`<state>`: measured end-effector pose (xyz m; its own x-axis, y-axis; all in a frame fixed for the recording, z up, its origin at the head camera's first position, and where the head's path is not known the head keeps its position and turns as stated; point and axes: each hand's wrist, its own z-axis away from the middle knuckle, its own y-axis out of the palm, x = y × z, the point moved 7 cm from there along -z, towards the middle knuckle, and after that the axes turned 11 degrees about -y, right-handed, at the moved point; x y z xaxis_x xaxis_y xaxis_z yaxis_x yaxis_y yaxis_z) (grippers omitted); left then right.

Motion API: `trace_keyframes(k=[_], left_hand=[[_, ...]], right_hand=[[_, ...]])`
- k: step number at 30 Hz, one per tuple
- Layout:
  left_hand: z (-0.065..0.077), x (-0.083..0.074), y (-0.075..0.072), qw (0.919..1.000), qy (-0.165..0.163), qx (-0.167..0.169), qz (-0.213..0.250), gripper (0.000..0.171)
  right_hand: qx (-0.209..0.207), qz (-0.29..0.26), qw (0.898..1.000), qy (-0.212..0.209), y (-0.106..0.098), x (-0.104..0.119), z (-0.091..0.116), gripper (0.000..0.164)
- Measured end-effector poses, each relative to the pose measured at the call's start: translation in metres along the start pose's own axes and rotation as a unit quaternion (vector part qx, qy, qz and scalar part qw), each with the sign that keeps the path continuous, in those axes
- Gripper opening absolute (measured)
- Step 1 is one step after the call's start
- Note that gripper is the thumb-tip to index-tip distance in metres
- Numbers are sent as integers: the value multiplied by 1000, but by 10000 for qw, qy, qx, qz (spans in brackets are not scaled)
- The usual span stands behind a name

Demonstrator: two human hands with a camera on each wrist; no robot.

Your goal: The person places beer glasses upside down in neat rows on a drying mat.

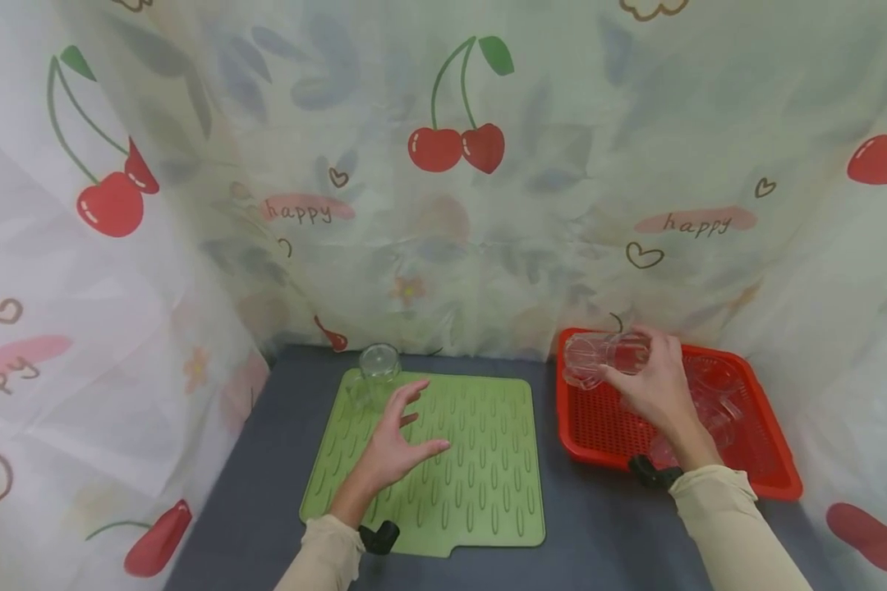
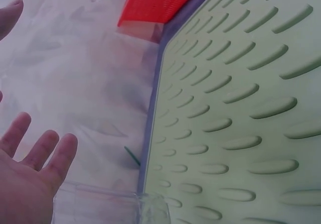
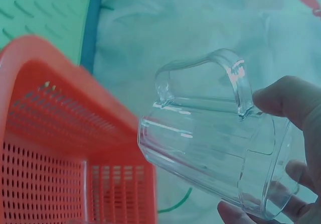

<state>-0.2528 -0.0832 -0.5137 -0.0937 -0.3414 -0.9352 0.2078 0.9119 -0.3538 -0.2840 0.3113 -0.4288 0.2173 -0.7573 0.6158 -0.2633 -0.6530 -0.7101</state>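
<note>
My right hand (image 1: 659, 386) grips a clear glass mug (image 3: 210, 138) near one end, thumb by the handle and fingers round the far side. The mug lies tilted on its side above the back left part of a red plastic basket (image 1: 776, 435). More clear glassware (image 1: 717, 423) rests inside the basket, partly hidden by my right wrist. My left hand (image 1: 392, 451) hovers over the green drying mat (image 1: 480, 460), fingers spread and holding nothing. Behind it, another clear glass mug (image 1: 379, 365) stands at the mat's back left corner.
A dark grey table (image 1: 240, 501) carries the mat on the left and the basket on the right. White curtain-like sheeting (image 1: 488, 271) printed with cherries hangs close behind and along both sides.
</note>
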Motion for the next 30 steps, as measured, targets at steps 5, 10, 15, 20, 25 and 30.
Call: trace_keyframes(k=[5,10,15,20,25,30], left_hand=[[-1,-1,-1,10000,-7,-7,-19,92],[-2,-2,-1,10000,30,-54,12,92],[-4,-5,-2,9999,38,-96,22,93],[-7,-9,-3,9999,18,-108,69,92],[-11,-11,-3,9998,-2,-116,129,87],[-13,-12,-2,9997,-89,-120,174,84]], right_hand=[[-65,-650,9978,102,-2,9,6,87],[238,-1500,9862,662,4,11,12,94],[408,-1768,9800,822,9,14,15,95],[649,-1840,9773,826,15,19,18,93],[897,-1989,9736,662,22,24,19,89],[969,-2062,9729,398,27,30,20,86]])
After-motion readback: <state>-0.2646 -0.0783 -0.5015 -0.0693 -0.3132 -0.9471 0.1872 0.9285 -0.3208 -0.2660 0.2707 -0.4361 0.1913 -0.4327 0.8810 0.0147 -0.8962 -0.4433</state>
